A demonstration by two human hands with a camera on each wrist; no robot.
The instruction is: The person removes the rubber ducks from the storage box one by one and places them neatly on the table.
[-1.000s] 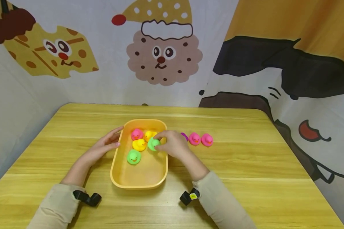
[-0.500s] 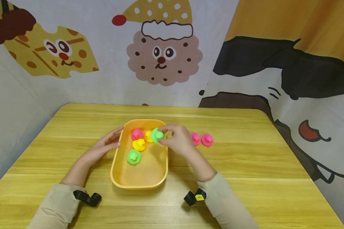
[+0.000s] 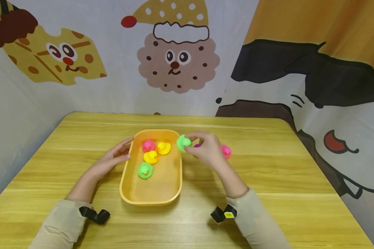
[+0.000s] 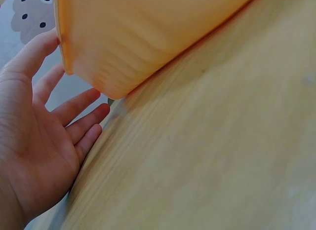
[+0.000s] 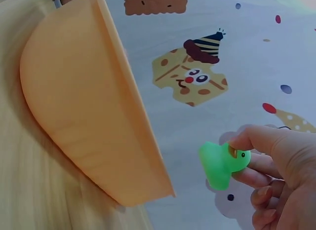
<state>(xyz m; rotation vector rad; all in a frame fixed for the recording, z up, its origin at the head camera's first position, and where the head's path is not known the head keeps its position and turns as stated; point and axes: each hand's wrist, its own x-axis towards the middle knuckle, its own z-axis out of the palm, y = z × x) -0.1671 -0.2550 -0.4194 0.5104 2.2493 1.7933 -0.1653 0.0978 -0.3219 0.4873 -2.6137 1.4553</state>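
Green plastic-looking duck (image 3: 183, 143) is what I have between the thumb and fingers of the right hand (image 3: 205, 147), pinched by its head. My head view puts it at the far right corner of the orange container (image 3: 151, 203), and from the right wrist I see it raised in the air, apart from the rim, with the other fingers curled below it.

On the opposite side, I have the left hand (image 3: 110, 160) relaxed, fingers extended and spread. The left wrist view shows its thumb meeting the container's rim, with nothing in its grasp.

Inside the container I count four more ducks: a pink duck (image 3: 148, 146) toward the far left, a yellow duck (image 3: 163, 148) to its right, a second yellow duck (image 3: 151, 157) just in front of those two, and another green duck (image 3: 145, 170) nearest me. All four sit upright on the floor of the container.

Out on the wood-grain desk (image 3: 267, 173), past the right hand, I make out one more pink duck (image 3: 226, 151), partly covered by that hand. Something purple (image 3: 197, 145) shows between the fingers, too hidden for me to tell its shape.
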